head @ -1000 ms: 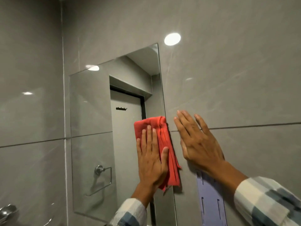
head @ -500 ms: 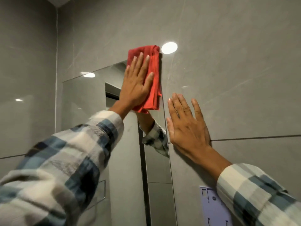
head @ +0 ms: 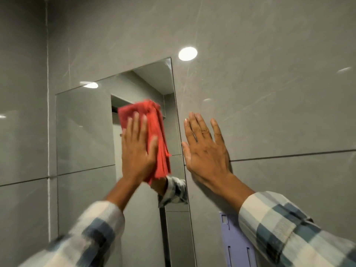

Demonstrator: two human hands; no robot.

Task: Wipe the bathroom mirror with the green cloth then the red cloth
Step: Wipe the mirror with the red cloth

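Note:
The frameless bathroom mirror [head: 84, 132] hangs on the grey tiled wall, filling the middle left of the view. My left hand [head: 137, 151] presses the folded red cloth [head: 156, 132] flat against the mirror's right part, fingers spread over it. My right hand [head: 206, 151] lies flat and open on the wall tile just right of the mirror's edge. No green cloth is in view. Both sleeves are plaid.
A pale purple plastic holder [head: 237, 243] is fixed to the wall below my right wrist. The mirror reflects a door, a ceiling light [head: 90, 85] and my own sleeve [head: 175, 191]. A side wall meets the mirror wall at the left.
My left hand has slid the red cloth down from the mirror's top right corner to its middle height. The right hand has stayed on the tile.

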